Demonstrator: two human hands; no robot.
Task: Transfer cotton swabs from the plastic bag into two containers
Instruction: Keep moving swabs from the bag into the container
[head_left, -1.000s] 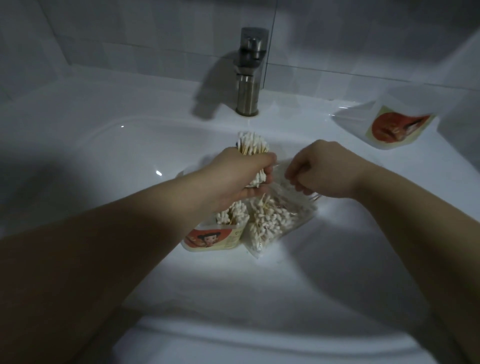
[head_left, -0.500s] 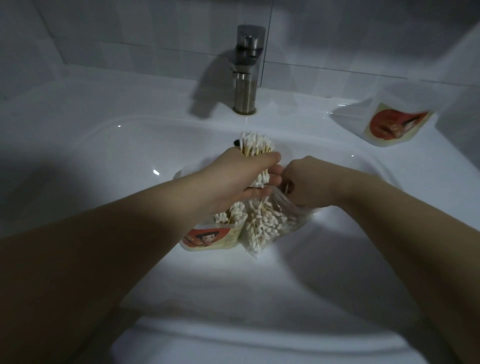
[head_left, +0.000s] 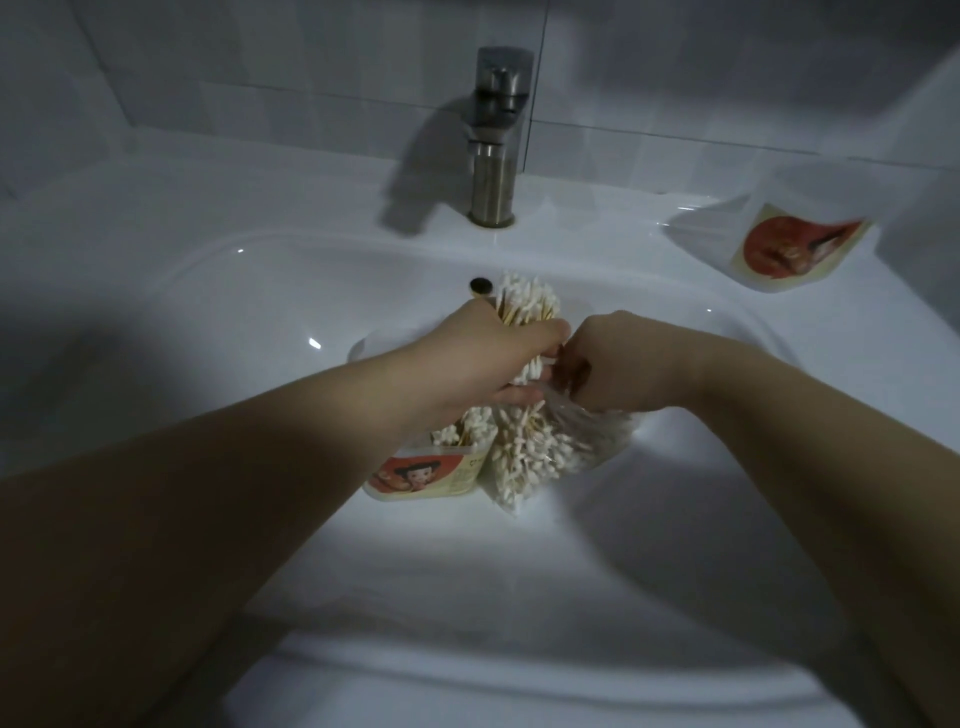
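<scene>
The left hand (head_left: 483, 358) clasped a bundle of cotton swabs (head_left: 524, 304); beside that grip, the right hand (head_left: 631, 364) seemingly pinched the plastic bag (head_left: 566, 441), the container (head_left: 431, 475) just beneath.

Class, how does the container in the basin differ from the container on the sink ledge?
The basin container holds cotton swabs; the ledge container looks empty. The basin container sits beside the bag, below the left hand; the ledge container stands alone, right of the tap. Both carry a red-and-cream label.
</scene>
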